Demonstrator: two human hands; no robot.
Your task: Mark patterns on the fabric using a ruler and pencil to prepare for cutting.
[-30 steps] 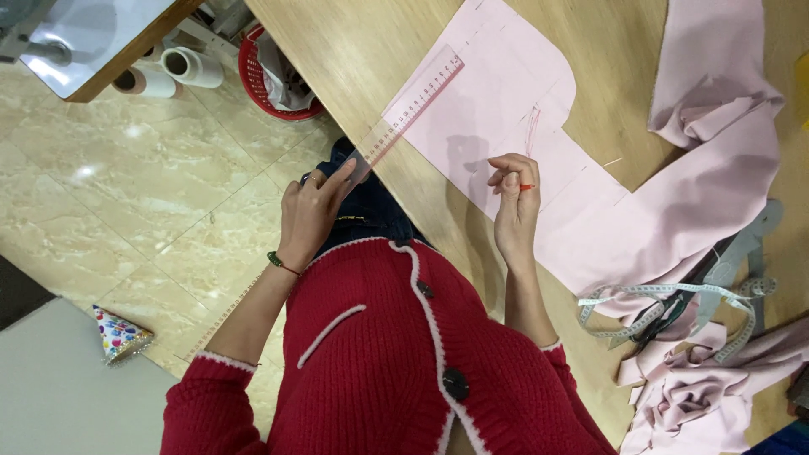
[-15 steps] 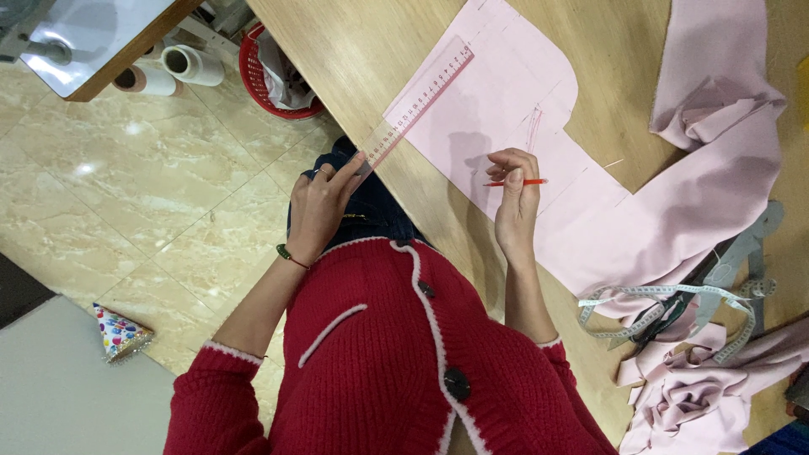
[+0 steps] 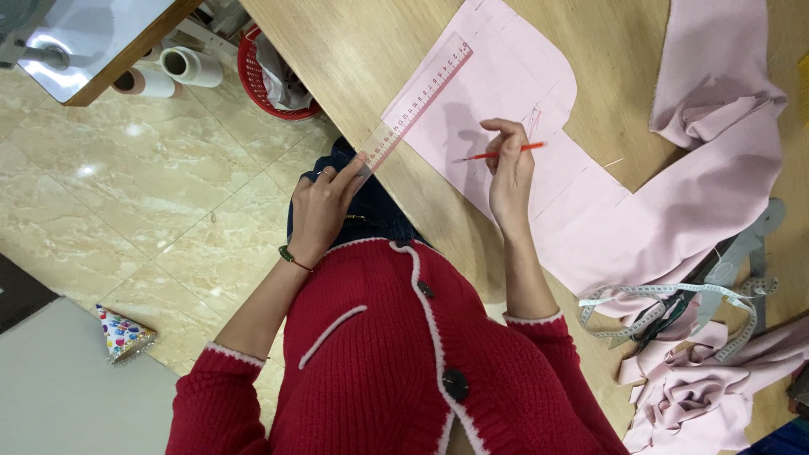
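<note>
The clear plastic ruler point(image 3: 419, 103) lay slantwise across the near edge of the wooden table, its low end hanging off the edge, its far end resting on the pink fabric piece point(image 3: 506, 109). Its scale marks ran along one long side, and the cloth showed pink through it. The red pencil point(image 3: 499, 153) sat almost level just above the cloth, its dark tip pointing toward the ruler, well apart from it. The pink fabric piece lay flat and smooth, cut with one rounded corner and straight sides, a few faint red marks drawn near that rounded corner, just beyond the pencil's back end.
</note>
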